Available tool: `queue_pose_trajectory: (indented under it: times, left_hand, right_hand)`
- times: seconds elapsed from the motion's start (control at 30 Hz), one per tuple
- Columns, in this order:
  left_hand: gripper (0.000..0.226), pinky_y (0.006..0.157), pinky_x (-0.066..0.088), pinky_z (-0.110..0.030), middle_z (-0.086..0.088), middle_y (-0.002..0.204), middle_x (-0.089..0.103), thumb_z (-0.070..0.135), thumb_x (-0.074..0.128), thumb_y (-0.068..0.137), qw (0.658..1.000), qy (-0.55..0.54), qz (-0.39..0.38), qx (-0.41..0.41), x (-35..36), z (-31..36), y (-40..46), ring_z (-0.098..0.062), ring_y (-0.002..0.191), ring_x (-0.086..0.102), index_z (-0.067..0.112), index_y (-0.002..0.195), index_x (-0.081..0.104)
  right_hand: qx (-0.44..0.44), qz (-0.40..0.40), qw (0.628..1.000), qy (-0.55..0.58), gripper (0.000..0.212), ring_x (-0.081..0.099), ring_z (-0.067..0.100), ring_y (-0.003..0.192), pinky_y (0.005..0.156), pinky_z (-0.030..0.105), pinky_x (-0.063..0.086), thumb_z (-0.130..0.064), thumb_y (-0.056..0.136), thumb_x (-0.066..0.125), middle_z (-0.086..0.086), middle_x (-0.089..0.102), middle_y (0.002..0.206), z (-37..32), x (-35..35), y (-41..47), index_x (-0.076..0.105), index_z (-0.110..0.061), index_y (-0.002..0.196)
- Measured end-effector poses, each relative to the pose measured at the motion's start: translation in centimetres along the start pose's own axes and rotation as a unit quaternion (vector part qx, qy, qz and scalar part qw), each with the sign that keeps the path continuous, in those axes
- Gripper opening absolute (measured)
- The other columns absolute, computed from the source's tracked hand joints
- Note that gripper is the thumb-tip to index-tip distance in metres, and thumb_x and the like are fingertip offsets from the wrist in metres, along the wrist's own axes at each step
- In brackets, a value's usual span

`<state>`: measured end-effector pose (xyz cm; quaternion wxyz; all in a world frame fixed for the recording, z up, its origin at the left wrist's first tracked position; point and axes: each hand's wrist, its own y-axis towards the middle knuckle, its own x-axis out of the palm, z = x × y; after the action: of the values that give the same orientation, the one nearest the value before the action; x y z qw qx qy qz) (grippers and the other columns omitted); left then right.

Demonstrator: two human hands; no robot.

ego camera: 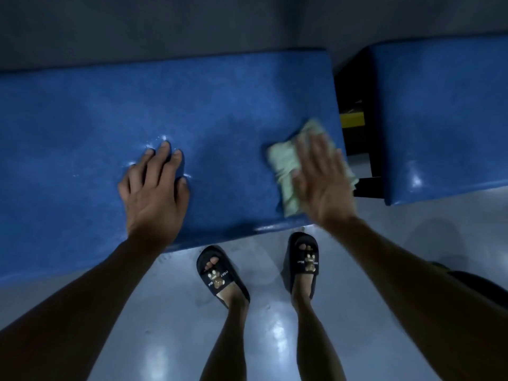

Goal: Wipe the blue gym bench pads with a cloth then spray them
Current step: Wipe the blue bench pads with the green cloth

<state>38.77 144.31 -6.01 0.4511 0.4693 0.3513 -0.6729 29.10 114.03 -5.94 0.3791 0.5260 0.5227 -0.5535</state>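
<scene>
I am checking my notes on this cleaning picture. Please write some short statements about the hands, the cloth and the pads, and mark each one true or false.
1. The right hand presses the cloth flat on the long pad. True.
2. The left hand holds a spray bottle. False: it rests on the long pad, fingers spread, holding nothing.
3. The cloth lies near the right end of the long pad. True.
4. The cloth is dark red. False: it is pale green.
5. The short pad touches the long pad. False: a dark gap separates them.
</scene>
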Motion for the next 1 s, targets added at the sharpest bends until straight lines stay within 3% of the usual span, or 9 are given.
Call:
queue_pose_trajectory:
  times: [0.13, 0.2, 0.33, 0.43, 0.57, 0.67, 0.73, 0.87, 1.0]
  left_hand:
    - [0.044, 0.101, 0.031, -0.051, 0.001, 0.158, 0.042, 0.031, 0.056, 0.100, 1.000, 0.004, -0.015, -0.005, -0.6, -0.1, 0.6, -0.031, 0.138, 0.035, 0.019, 0.143, 0.052]
    - [0.043, 0.098, 0.032, -0.050, 0.002, 0.157, 0.043, 0.033, 0.056, 0.100, 1.000, 0.011, -0.022, -0.006, -0.9, -0.1, 0.8, -0.031, 0.136, 0.037, 0.021, 0.142, 0.052]
    - [0.051, 0.095, 0.034, -0.049, 0.003, 0.156, 0.043, 0.033, 0.058, 0.092, 0.999, 0.020, -0.043, 0.002, -1.4, -0.5, 1.2, -0.032, 0.131, 0.040, 0.023, 0.142, 0.052]
    - [0.050, 0.095, 0.034, -0.049, 0.003, 0.156, 0.044, 0.037, 0.054, 0.093, 0.999, 0.008, -0.045, 0.002, -1.4, -0.6, 1.2, -0.032, 0.129, 0.041, 0.025, 0.142, 0.052]
    - [0.046, 0.096, 0.033, -0.048, 0.004, 0.156, 0.044, 0.041, 0.048, 0.098, 0.999, -0.007, -0.036, -0.009, -1.2, -0.5, 1.1, -0.029, 0.129, 0.037, 0.027, 0.142, 0.053]
    - [0.046, 0.096, 0.033, -0.047, 0.004, 0.156, 0.044, 0.041, 0.048, 0.098, 0.999, -0.009, -0.037, -0.014, -1.3, -0.6, 1.2, -0.030, 0.129, 0.039, 0.027, 0.141, 0.053]
    - [0.046, 0.093, 0.034, -0.047, 0.003, 0.154, 0.046, 0.040, 0.050, 0.098, 0.999, -0.003, -0.031, -0.007, -1.4, -0.7, 1.2, -0.031, 0.127, 0.041, 0.026, 0.141, 0.054]
    - [0.046, 0.089, 0.036, -0.046, 0.001, 0.152, 0.049, 0.039, 0.052, 0.096, 0.999, 0.015, -0.026, 0.011, -1.3, -0.6, 1.4, -0.032, 0.124, 0.044, 0.024, 0.139, 0.056]
    - [0.045, 0.089, 0.037, -0.047, 0.000, 0.151, 0.051, 0.039, 0.052, 0.096, 0.999, 0.026, -0.015, 0.012, -0.9, -0.5, 1.5, -0.033, 0.123, 0.047, 0.023, 0.138, 0.058]
  right_hand:
    - [0.235, 0.049, 0.968, 0.069, 0.064, 0.005, 0.031, 0.157, 0.126, 0.053, 0.013, -0.043, 0.106, 0.016, 0.013, 0.007, 0.170, -2.0, -0.3, 1.7, 0.008, -0.013, 0.162]
    - [0.274, 0.060, 0.958, 0.057, 0.065, 0.005, 0.035, 0.157, 0.126, 0.055, 0.010, -0.041, 0.106, 0.015, 0.018, 0.007, 0.169, -7.3, 0.3, 1.8, 0.009, -0.009, 0.162]
    - [-0.055, -0.008, 0.998, 0.038, 0.062, 0.004, 0.031, 0.158, 0.126, 0.053, 0.012, -0.039, 0.107, 0.024, 0.013, 0.008, 0.170, -15.9, 1.2, 0.2, 0.013, -0.013, 0.162]
    - [-0.222, -0.006, 0.975, -0.002, 0.059, 0.016, 0.025, 0.157, 0.125, 0.048, 0.020, -0.039, 0.106, 0.031, 0.005, 0.020, 0.169, -10.5, 0.8, 2.6, 0.021, -0.023, 0.161]
    - [0.016, 0.020, 1.000, 0.012, 0.059, 0.011, 0.029, 0.157, 0.126, 0.053, 0.014, -0.040, 0.107, 0.022, 0.010, 0.014, 0.170, -1.5, -0.8, 7.3, 0.016, -0.018, 0.162]
    - [0.201, 0.051, 0.975, 0.081, 0.063, 0.006, 0.033, 0.157, 0.126, 0.055, 0.008, -0.041, 0.108, 0.023, 0.014, 0.009, 0.170, -4.0, -1.2, 8.5, 0.012, -0.012, 0.162]
    - [0.163, 0.053, 0.982, 0.078, 0.064, 0.007, 0.036, 0.157, 0.125, 0.056, 0.011, -0.041, 0.107, 0.026, 0.018, 0.011, 0.169, -8.2, -0.3, 6.4, 0.015, -0.009, 0.161]
    - [-0.093, 0.001, 0.994, 0.062, 0.062, 0.008, 0.029, 0.158, 0.124, 0.055, 0.019, -0.039, 0.106, 0.032, 0.011, 0.013, 0.169, -10.6, 0.6, -1.1, 0.021, -0.013, 0.161]
    - [-0.040, -0.009, 0.998, 0.054, 0.061, 0.007, 0.026, 0.158, 0.125, 0.053, 0.019, -0.040, 0.106, 0.029, 0.007, 0.013, 0.170, -6.3, 0.3, -1.7, 0.020, -0.017, 0.161]
